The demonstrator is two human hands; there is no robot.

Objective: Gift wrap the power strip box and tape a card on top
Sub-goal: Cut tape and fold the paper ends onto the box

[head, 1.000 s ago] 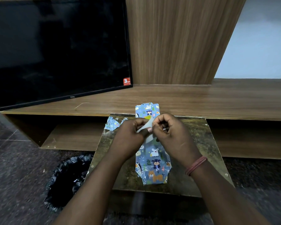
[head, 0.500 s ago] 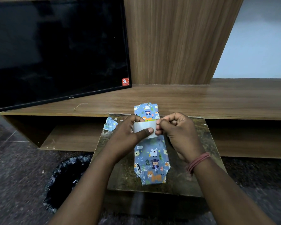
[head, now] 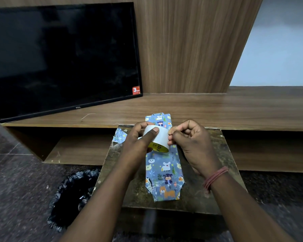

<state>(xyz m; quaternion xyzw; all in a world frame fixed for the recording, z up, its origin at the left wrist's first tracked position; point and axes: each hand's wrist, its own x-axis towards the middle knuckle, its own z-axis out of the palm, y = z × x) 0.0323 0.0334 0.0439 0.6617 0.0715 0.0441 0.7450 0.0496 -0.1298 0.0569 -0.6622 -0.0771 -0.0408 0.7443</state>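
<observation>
- The roll of clear tape (head: 157, 139) is gripped by the left hand (head: 138, 139), thumb across its outer face, directly above the wrapped box.
- The right hand (head: 191, 142) is curled, its fingers (head: 171, 137) pinched together at the roll's 3 o'clock edge, apparently on the tape's free end; the end itself cannot be made out.
- The wrapped power strip box (head: 163, 173) lies on the small desk (head: 208, 189), long axis running 12 to 6 o'clock, just beneath both hands, at about 6 o'clock from the fingers.
- Both hands are about equally near it.
- The box's middle is hidden by the hands; no card is visible.
- A paper scrap (head: 120, 136) lies at 9 o'clock.
</observation>
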